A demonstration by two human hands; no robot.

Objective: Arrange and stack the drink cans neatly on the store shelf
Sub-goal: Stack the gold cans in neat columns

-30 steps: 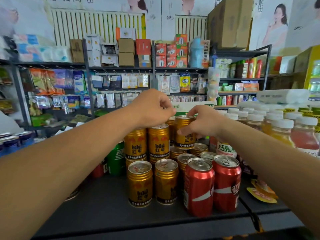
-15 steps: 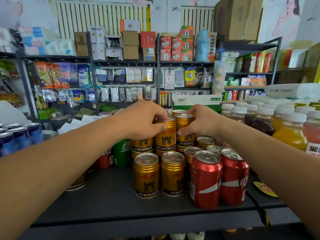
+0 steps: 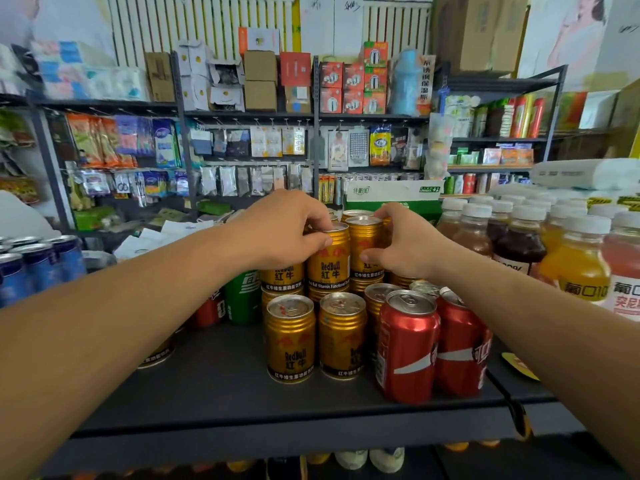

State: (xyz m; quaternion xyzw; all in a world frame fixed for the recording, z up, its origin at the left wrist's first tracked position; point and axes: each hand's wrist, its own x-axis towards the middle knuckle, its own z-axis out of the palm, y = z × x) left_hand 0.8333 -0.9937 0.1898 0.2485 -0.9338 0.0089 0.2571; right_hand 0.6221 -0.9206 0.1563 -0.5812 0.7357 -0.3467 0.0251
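Both hands sit on the upper tier of gold cans, behind the red cans (image 3: pixel 408 344) at the shelf (image 3: pixel 221 382) front. Left hand (image 3: pixel 287 233) grip is closed around the top of one upright gold can (image 3: pixel 329 261); right hand (image 3: pixel 401 244) grip wraps the neighbouring gold can (image 3: pixel 363 244), touching beside it. Both cans stand with long axes vertical, directly under the fingers, so each hand is nearest its own can.

Both bare arms are reaching forward, converging. The left hand (image 3: pixel 284 230) is curling palm-down, thumb and fingertips pinching. The right hand (image 3: pixel 403 245) is cupping inward, thumb low and fingers bent.
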